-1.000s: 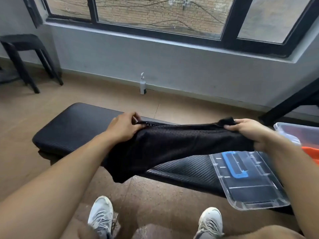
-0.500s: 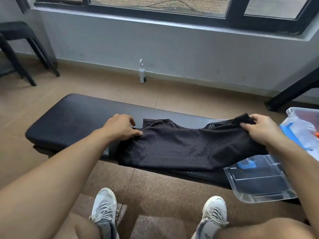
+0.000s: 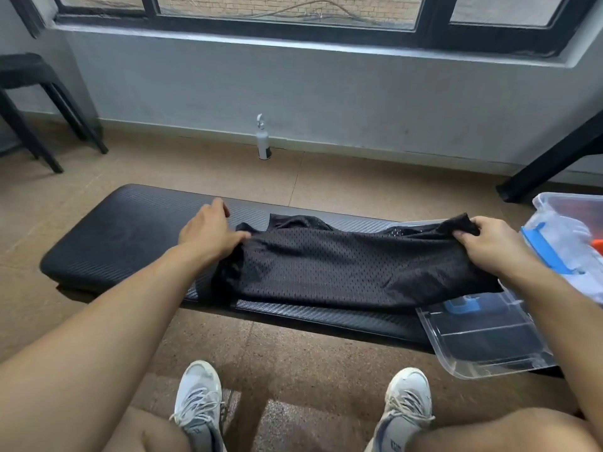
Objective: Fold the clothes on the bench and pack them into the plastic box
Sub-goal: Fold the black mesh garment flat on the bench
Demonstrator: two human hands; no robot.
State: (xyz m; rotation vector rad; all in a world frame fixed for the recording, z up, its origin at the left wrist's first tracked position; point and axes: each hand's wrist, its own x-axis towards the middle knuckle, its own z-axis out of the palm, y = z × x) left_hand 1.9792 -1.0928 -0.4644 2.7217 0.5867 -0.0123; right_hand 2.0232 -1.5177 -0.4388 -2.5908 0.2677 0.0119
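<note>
Shoes (image 3: 199, 396) are showing nearest the camera, on the floor below the bench edge, with the forearms reaching over them.

Beyond them, both hands are working the black mesh garment (image 3: 342, 269), which is lying across the padded bench (image 3: 130, 230). The right hand (image 3: 489, 246) is pinching the garment's right end, with fingers curled round a bunched fold and lifting it slightly off the surface. The left hand (image 3: 208, 233) is resting at the garment's left end with fingers extended; the thumb appears to be pressing the fabric edge, but whether any cloth is being pinched cannot be told from this view.

The garment's long axis is running straight from one hand to the other, parallel to the bench length. The fabric is spanning the whole gap between the two hands, with its near edge lying toward the person and its far edge bearing a dip in its outline.

Just below the right hand, the clear lid (image 3: 483, 340) is lying on the bench, partly under the garment's right end. Just beyond the right hand, the plastic box (image 3: 554, 203) is standing open, so the right hand is the nearer one for packing. Judged from this layout, folding is not yet complete.

Farther off, a spray bottle (image 3: 263, 141) is standing against the wall, and a black stool (image 3: 29, 76) is standing well to the left.
</note>
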